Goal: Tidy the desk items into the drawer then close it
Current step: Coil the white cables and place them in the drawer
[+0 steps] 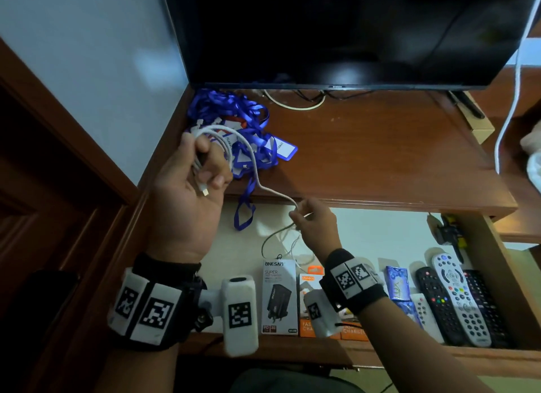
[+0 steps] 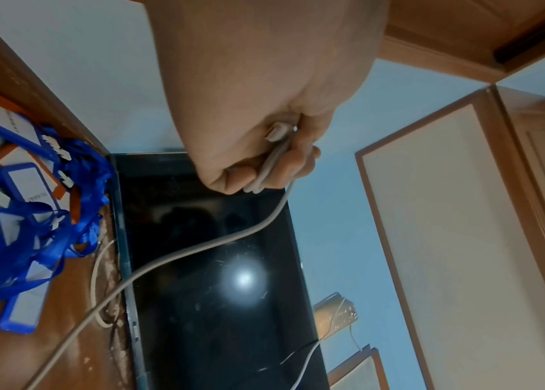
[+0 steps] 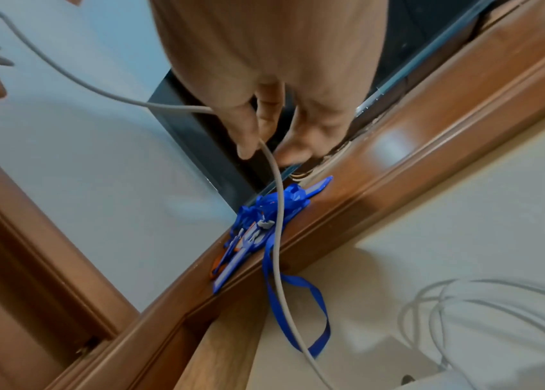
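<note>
Clearly the white cable (image 1: pixel 257 176) is being wound up so it will lie compactly in the drawer (image 1: pixel 380 234) rather than sprawl. The left hand (image 1: pixel 187 193) is clenched round several loops of it, raised over the desk's front left corner, with one plug end (image 1: pixel 205 191) sticking out near the thumb; holding the coil high keeps the loops from snagging on what lies beyond it. From that fist a single strand sags across to the right hand (image 1: pixel 317 225), which pinches it between thumb and fingertips just above the open drawer, I'd guess to feed the slack evenly for the next turn. Below the right hand the rest of the cable trails down into the drawer.

Just beyond the left hand, the tangle of blue lanyards (image 1: pixel 243 123) with badge holders sits on the desk (image 1: pixel 380 158), one strap hanging over the edge; it looks like the next thing to go in. Nearer the wrists, charger boxes (image 1: pixel 279 299) and remote controls (image 1: pixel 456 302) line the drawer's front.
</note>
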`<move>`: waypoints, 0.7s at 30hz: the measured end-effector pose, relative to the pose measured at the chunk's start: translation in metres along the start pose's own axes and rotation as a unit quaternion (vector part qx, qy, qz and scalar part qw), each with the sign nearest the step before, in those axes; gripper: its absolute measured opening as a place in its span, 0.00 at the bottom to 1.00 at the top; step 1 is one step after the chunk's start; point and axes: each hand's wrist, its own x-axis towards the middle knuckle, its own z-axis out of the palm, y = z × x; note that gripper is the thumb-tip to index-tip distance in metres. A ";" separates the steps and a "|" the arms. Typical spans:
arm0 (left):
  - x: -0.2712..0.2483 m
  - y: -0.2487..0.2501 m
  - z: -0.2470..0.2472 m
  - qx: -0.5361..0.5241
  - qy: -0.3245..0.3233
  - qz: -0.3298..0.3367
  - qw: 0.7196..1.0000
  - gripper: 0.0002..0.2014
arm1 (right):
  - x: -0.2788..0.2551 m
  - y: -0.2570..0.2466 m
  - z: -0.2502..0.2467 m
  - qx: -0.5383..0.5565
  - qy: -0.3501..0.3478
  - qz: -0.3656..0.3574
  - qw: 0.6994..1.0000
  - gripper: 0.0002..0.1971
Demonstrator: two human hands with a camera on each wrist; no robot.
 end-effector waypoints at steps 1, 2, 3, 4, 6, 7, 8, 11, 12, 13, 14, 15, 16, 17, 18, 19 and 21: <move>-0.002 -0.003 0.002 0.003 -0.002 -0.006 1.000 0.12 | 0.001 -0.002 0.002 0.024 -0.019 0.019 0.999 0.14; -0.003 -0.006 0.003 0.006 -0.002 -0.013 1.000 0.12 | 0.002 -0.003 0.003 0.047 -0.028 0.031 0.998 0.13; -0.004 -0.009 0.004 0.010 0.001 -0.021 1.000 0.13 | 0.003 -0.004 0.005 0.071 -0.030 0.038 0.996 0.11; -0.005 -0.012 0.004 0.016 0.006 -0.027 0.999 0.13 | 0.003 -0.006 0.006 0.095 -0.029 0.045 0.994 0.11; -0.006 -0.014 0.003 0.025 0.018 -0.038 0.999 0.15 | 0.005 -0.006 0.006 0.173 -0.035 0.062 0.982 0.11; -0.006 -0.015 0.002 0.024 0.023 -0.042 0.999 0.15 | 0.005 -0.005 0.006 0.228 -0.039 0.074 0.970 0.12; -0.006 -0.016 0.000 0.019 0.027 -0.046 0.998 0.15 | 0.006 -0.004 0.006 0.277 -0.036 0.091 0.956 0.14; -0.006 -0.021 -0.004 0.001 0.018 -0.064 0.998 0.14 | 0.008 0.005 0.006 0.370 -0.011 0.130 0.920 0.18; -0.006 -0.023 -0.006 0.006 0.007 -0.073 0.997 0.14 | 0.009 0.007 0.007 0.377 -0.009 0.146 0.915 0.19; -0.006 -0.026 -0.007 0.023 -0.007 -0.083 0.996 0.14 | 0.009 0.009 0.010 0.366 -0.011 0.157 0.917 0.19; -0.007 -0.030 -0.007 0.042 -0.021 -0.095 0.994 0.15 | 0.007 0.009 0.013 0.336 -0.014 0.168 0.927 0.18; -0.008 -0.033 -0.007 0.054 -0.028 -0.104 0.993 0.15 | 0.005 0.010 0.016 0.305 -0.018 0.175 0.936 0.17; -0.009 -0.036 -0.006 0.055 -0.030 -0.109 0.992 0.15 | 0.003 0.009 0.018 0.284 -0.020 0.180 0.942 0.15; -0.010 -0.038 -0.005 0.050 -0.026 -0.112 0.992 0.16 | 0.002 0.008 0.019 0.277 -0.019 0.187 0.942 0.14; -0.010 -0.038 -0.006 0.041 -0.018 -0.113 0.993 0.16 | 0.002 0.006 0.017 0.276 -0.017 0.192 0.942 0.13; -0.009 -0.037 -0.008 0.030 -0.007 -0.113 0.993 0.16 | 0.002 0.005 0.013 0.278 -0.013 0.191 0.941 0.12; -0.008 -0.033 -0.017 0.000 0.023 -0.105 0.994 0.16 | 0.003 0.001 -0.004 0.292 -0.004 0.178 0.940 0.12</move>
